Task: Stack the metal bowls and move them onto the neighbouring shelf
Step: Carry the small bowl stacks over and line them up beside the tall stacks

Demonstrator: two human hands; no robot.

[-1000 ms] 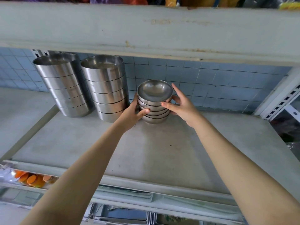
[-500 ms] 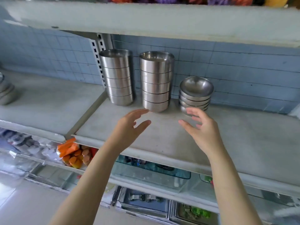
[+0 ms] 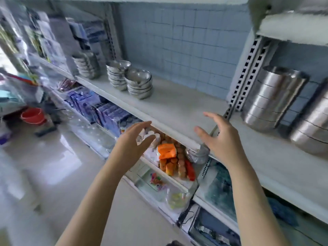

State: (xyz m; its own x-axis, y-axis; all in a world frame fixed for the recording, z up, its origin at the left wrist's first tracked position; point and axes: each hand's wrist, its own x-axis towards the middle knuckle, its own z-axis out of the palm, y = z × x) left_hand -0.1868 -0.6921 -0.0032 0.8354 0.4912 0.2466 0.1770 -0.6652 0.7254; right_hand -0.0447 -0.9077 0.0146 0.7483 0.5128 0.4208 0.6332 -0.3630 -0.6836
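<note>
Along a pale grey shelf (image 3: 177,103) backed by a blue tiled wall (image 3: 177,41), three stacks of metal bowls (image 3: 140,84) stand in a loose row that runs leftward and away from the viewer. The nearest stack touches or almost touches the middle stack (image 3: 118,75); the far stack (image 3: 87,65) sits apart, beside blurred packaged goods. The bowls are shallow, round and shiny steel, with dark lines where one rim meets the next. Each stack stands upright, mouths facing up, its long axis vertical.

A perforated white upright (image 3: 248,71) divides this bay from the right-hand shelf (image 3: 266,166), where taller steel containers (image 3: 271,98) are stacked. Below, a lower shelf carries small goods, among them an orange packet (image 3: 166,150). The floor (image 3: 62,166) is glossy and pale, with a red bucket (image 3: 32,115) at the far left.

Both hands are empty and hover before the shelf's front edge, well apart from the bowls. The left hand (image 3: 134,141) and right hand (image 3: 218,139) have fingers spread and gently curved, palms turned toward each other.
</note>
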